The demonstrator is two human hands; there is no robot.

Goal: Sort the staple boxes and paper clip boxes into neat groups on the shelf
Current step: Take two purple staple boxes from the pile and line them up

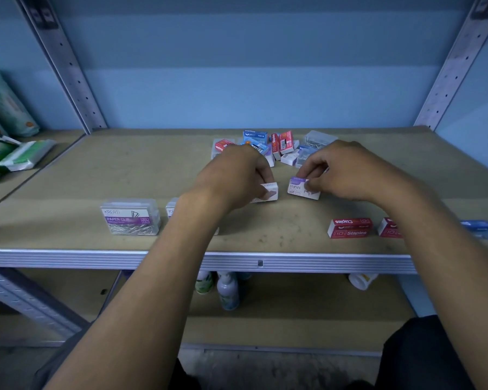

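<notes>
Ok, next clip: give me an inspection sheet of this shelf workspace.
Surface: tan shelf, scuffed, metal front rail.
Job's things: each hand holds a white-purple staple box, left one, right one; clip box front left; red staple box front right; blue boxes at the right edge, blurred.
Clutter: unsorted pile at the back.
Grippers: left hand and right hand each pinch a box.
Cables: nothing seen.
Surroundings: green packs on the neighbouring shelf; bottles below.
</notes>
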